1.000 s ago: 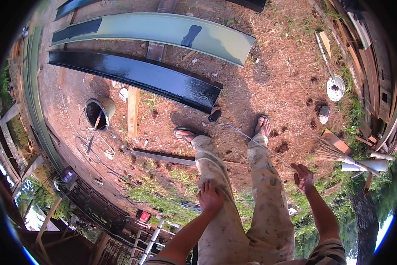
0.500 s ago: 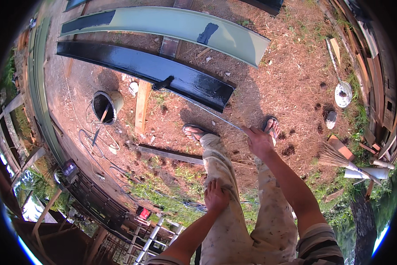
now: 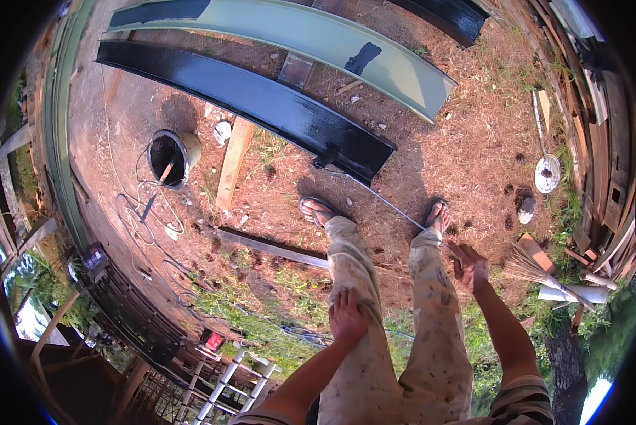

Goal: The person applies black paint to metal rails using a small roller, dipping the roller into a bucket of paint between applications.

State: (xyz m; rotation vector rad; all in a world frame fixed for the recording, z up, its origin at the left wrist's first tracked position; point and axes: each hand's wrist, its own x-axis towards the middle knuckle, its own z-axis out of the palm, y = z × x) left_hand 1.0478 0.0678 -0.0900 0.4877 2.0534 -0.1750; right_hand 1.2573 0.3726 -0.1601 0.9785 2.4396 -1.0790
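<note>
My right hand (image 3: 469, 268) is closed around the end of a paint roller's handle, beside my right shin. The roller's thin metal rod (image 3: 392, 204) runs from there up and left. Its black roller head (image 3: 328, 157) presses on the near edge of a steel beam (image 3: 226, 86) coated in wet, shiny black paint, close to the beam's right end. My left hand (image 3: 348, 316) lies on my left thigh, fingers spread and holding nothing. Behind the black beam is a pale green beam (image 3: 290, 32) with black patches on it.
A paint-stained bucket (image 3: 190, 150) with a stick in it stands at the left, near loose cables (image 3: 130, 212). Wooden boards (image 3: 234, 163) lie around my feet. A straw broom (image 3: 534, 269) and a white round lid-like piece (image 3: 547, 173) are at the right, beside stacked timber (image 3: 615, 156).
The roller head has moved right along the black beam toward its end. My right hand has drawn right and closer to me with the handle. My left hand stays on my thigh.
</note>
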